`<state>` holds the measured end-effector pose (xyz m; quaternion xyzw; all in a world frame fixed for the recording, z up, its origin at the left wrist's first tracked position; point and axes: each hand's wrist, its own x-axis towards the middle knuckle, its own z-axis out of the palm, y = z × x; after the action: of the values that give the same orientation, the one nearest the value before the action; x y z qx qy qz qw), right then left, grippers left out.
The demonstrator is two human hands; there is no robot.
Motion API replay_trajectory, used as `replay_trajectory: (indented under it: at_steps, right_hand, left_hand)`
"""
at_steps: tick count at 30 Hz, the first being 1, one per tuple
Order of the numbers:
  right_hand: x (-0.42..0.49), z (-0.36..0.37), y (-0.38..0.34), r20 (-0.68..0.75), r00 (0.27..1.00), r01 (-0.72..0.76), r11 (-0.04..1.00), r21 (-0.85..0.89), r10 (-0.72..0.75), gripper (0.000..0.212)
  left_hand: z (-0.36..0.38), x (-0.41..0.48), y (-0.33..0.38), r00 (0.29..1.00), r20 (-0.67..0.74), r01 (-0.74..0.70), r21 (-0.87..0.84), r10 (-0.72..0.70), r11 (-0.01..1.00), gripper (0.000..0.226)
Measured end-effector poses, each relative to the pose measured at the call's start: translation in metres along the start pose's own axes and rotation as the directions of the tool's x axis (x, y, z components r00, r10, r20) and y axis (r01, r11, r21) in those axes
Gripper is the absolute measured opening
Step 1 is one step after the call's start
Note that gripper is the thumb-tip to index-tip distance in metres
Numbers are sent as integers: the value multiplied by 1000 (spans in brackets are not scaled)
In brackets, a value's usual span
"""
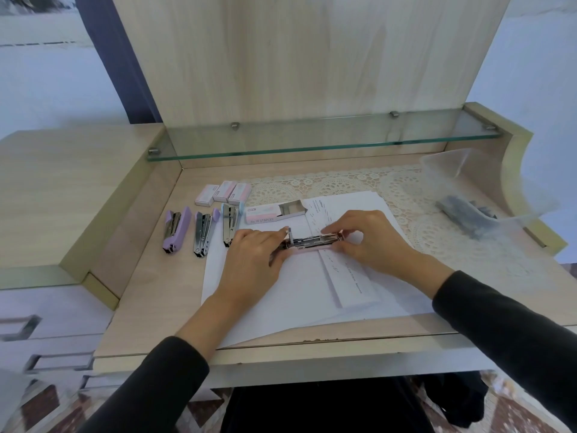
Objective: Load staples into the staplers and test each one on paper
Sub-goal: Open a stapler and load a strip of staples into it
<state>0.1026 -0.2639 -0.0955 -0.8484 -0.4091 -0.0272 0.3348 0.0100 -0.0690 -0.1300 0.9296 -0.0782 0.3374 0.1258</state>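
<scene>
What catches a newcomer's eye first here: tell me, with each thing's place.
At the centre, the left hand and right hand hold an opened pink stapler over white paper. To their left, three more staplers lie in a row. An open staple box sits just behind the hands.
</scene>
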Motion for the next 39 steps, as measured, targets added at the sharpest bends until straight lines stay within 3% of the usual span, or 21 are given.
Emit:
replay_trajectory:
  at_steps: [5, 9, 18, 21, 25, 30, 34, 39]
  right_hand:
    - [-2, 10, 0, -13, 1000, -17, 1000, -5, 17, 21]
    - [-3, 10, -2, -27, 999, -40, 999, 12, 40, 22]
    - [8, -6, -13, 33, 988, -150, 987, 55, 148, 19]
    - [30, -7, -14, 0, 981, -192, 981, 29, 192, 14]
    - [65, 4, -13, 21, 960, -278, 960, -20, 278, 22]
    - [90, 19, -8, 51, 932, -357, 934, -29, 358, 22]
    - [96, 26, -11, 21, 933, -361, 932, 24, 360, 14]
    - [101, 34, -13, -3, 935, -353, 935, 45, 353, 8]
  left_hand:
    - [0, 1, 0, 997, 51, -59, 1, 59, 998, 32]
    - [5, 3, -2, 986, 135, -99, 25, 94, 995, 47]
    - [-7, 9, -6, 971, 232, -30, -136, 62, 990, 32]
    - [-25, 22, -14, 972, 228, 101, -200, -54, 975, 30]
    - [-35, 44, -38, 938, 274, 202, 57, -210, 978, 30]
    - [-27, 59, -48, 855, 444, 141, 300, -269, 943, 43]
    - [-16, 59, -50, 852, 454, 106, 336, -259, 936, 39]
    - [-14, 59, -52, 892, 387, 150, 239, -236, 959, 38]
